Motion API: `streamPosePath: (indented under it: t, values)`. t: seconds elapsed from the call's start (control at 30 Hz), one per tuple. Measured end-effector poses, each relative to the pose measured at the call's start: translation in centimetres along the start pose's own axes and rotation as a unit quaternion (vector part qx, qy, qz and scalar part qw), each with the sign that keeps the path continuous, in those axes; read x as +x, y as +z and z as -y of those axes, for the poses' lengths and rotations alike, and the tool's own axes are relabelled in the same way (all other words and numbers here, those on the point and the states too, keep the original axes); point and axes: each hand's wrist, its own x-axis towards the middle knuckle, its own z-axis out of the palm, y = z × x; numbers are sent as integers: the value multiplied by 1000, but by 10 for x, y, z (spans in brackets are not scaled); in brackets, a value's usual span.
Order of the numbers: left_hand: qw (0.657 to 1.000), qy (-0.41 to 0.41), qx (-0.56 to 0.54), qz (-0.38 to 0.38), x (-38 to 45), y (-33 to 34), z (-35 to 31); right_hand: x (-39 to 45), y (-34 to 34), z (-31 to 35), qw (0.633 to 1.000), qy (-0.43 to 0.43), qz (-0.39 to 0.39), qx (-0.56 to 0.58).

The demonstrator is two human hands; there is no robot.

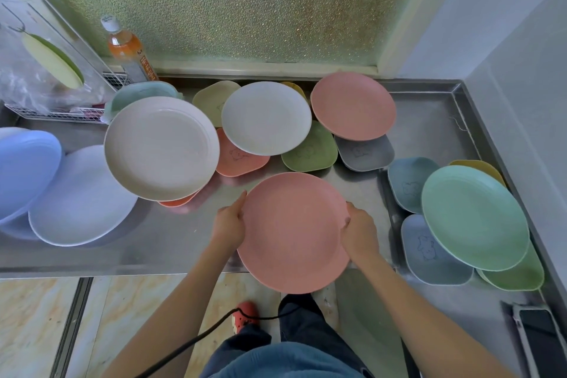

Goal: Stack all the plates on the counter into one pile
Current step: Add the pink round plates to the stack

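**A:** What's hard to read from your feed?

**B:** I note plenty. Square dishes under the white plate [266, 117] at the worktop's [147, 242] back edge are mostly covered. The beige plate [161, 148] hides an orange one beneath. The blue plate [26, 170] is cut off at the left edge; a dark device [535, 334] is clipped at the right corner.

**A:** Hands?

**B:** Both arms are extended. The left hand [228, 224] grips the pink plate's [294, 232] left rim, and the right hand [359, 232] grips its right rim, thumb on top. I can't see the fingers underneath.

**A:** Where's that plate?

**B:** At the worktop's front edge, overhanging the floor. Whether it touches the steel, I can't tell.
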Motion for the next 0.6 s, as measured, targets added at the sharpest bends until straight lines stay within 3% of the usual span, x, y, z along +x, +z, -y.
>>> streamPosePath:
  t: [0.1,0.23,0.37,0.6]
  values:
    - [999,8,20,25,3,-2,-8,4,-4,3,999,2,25,-33]
    - [999,42,15,22,11,-6,-23,12,-9,12,986,-39,29,-160]
    - [998,66,-12,15,21,-5,-34,21,7,30,973,-132,86,-167]
    - [998,36,-42,7,27,-2,-33,23,16,18,969,-156,75,-174]
